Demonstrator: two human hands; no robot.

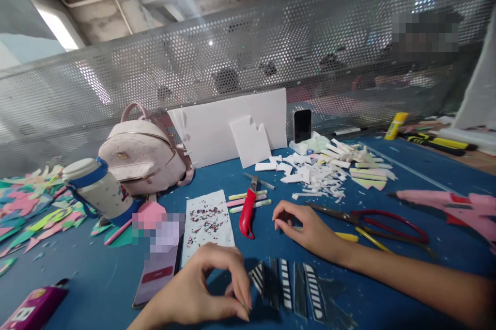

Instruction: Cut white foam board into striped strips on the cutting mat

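My left hand is low in the view, its fingers pinched down on the blue table next to several black and white striped strips. I cannot make out what the pinch holds. My right hand rests on the table just beyond the strips, fingers curled under, with nothing visible in them. A red utility knife lies left of the right hand. Red-handled scissors lie to its right.
A white sheet with coloured specks, a phone, a bottle, a pink backpack, white foam boards and foam scraps surround the hands. Coloured paper offcuts lie left, a pink glue gun right.
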